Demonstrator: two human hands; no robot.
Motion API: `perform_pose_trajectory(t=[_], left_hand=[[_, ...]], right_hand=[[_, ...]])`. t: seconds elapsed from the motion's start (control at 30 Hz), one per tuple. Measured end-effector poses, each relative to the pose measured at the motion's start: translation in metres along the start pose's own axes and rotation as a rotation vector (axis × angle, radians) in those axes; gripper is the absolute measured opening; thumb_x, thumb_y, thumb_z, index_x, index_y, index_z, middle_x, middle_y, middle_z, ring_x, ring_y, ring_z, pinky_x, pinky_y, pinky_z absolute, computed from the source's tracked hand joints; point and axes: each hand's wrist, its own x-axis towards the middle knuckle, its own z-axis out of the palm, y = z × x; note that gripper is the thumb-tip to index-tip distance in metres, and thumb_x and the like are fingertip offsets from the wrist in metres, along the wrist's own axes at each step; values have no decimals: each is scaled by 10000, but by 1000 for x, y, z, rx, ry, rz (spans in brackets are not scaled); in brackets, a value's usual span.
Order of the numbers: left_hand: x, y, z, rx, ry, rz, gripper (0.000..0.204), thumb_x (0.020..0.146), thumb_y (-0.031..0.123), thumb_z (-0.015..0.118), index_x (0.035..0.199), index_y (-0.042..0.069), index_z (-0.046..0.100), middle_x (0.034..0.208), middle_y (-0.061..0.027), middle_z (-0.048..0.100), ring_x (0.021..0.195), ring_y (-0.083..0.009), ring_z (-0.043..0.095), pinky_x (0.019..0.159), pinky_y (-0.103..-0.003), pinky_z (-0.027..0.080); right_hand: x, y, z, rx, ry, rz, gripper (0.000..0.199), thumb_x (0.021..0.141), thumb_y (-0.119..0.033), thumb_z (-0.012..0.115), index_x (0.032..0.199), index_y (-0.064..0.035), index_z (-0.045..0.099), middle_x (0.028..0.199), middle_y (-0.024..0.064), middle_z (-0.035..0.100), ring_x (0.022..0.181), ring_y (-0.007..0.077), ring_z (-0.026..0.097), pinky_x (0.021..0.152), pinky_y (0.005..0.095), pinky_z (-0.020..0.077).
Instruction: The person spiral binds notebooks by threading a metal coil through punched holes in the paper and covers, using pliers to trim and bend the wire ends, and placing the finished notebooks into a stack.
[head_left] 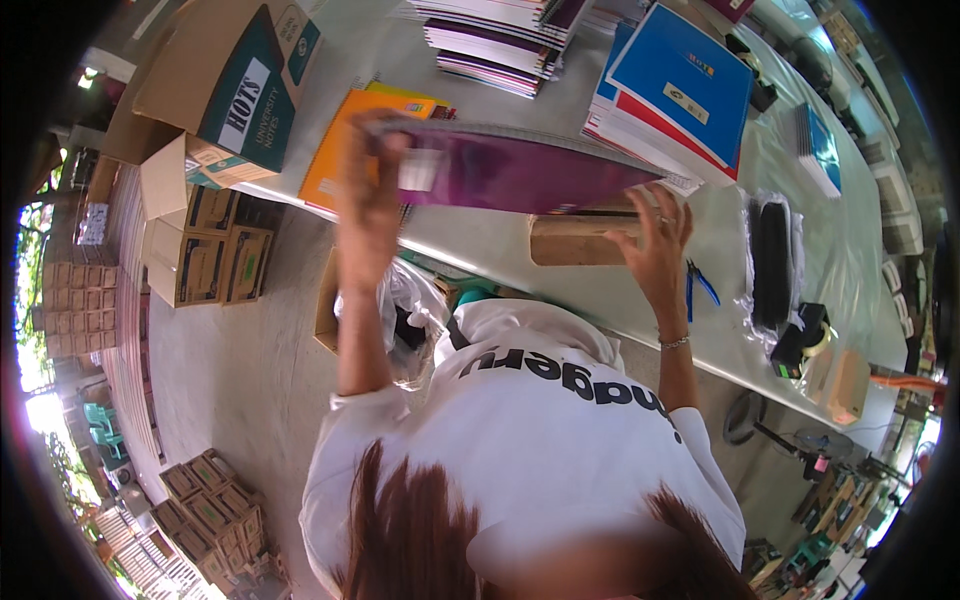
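A purple spiral notebook (520, 172) is held up above the table, tilted, its wire binding along the far edge. My left hand (370, 185) is closed on its left end, slightly blurred. My right hand (655, 235) is beside its right end with fingers apart; whether the fingertips touch the cover is unclear. Beneath the notebook, a brown wooden block (570, 245) lies on the table, partly covered. Behind my left hand is an orange spiral notebook (325, 150), partly hidden.
Stacked notebooks (490, 55) and a pile topped by a blue notebook (685, 75) occupy the far side. An open carton (215, 95) sits at left. Pliers (700, 284), a black item in plastic (770, 260) and a tape dispenser (803, 338) lie to the right.
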Motion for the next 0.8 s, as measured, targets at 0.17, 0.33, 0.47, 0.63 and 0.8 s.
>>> perform_pose_trajectory(t=[0.17, 0.33, 0.47, 0.63, 0.8], left_hand=[[74, 15, -69, 202, -30, 194, 204, 916, 100, 427, 1056, 32, 559, 844, -39, 516, 728, -121, 454, 714, -279, 394], [138, -22, -74, 540, -233, 482, 239, 815, 100, 425, 980, -3, 564, 840, -156, 565, 774, -265, 524, 759, -391, 415], [170, -125, -54, 526, -459, 521, 349, 911, 269, 432, 1153, 73, 591, 1045, -194, 580, 996, -338, 524, 945, -491, 343], [48, -287, -29, 1100, -281, 9, 620, 937, 616, 376, 1404, 218, 468, 1478, -181, 336, 1402, -430, 219, 1038, -744, 78], [-8, -282, 8, 1158, -19, -237, 664, 934, 648, 344, 1484, 276, 327, 1561, -163, 209, 1432, -450, 129, 966, -817, 58]], right_hand=[[10, 5, 19, 35, -328, -37, 413, 838, -95, 637, 1238, -187, 592, 1184, 37, 580, 1205, 186, 490, 1129, 550, 116], [-1, 38, 7, -19, -336, -11, 437, 845, -39, 599, 1250, -202, 583, 1241, 21, 570, 1211, 177, 485, 1135, 521, 113], [-5, 73, -9, -206, -214, 43, 471, 839, -29, 600, 1268, -224, 573, 1292, 44, 527, 1230, 216, 466, 1125, 531, 154], [-70, 160, -21, -93, -9, 367, 562, 851, -185, 664, 1374, -268, 476, 1392, 118, 433, 1308, 323, 382, 1095, 560, 220], [-155, 187, 18, -198, -294, 693, 741, 835, -475, 669, 1460, -251, 339, 1471, 182, 323, 1341, 414, 312, 1083, 574, 239]])
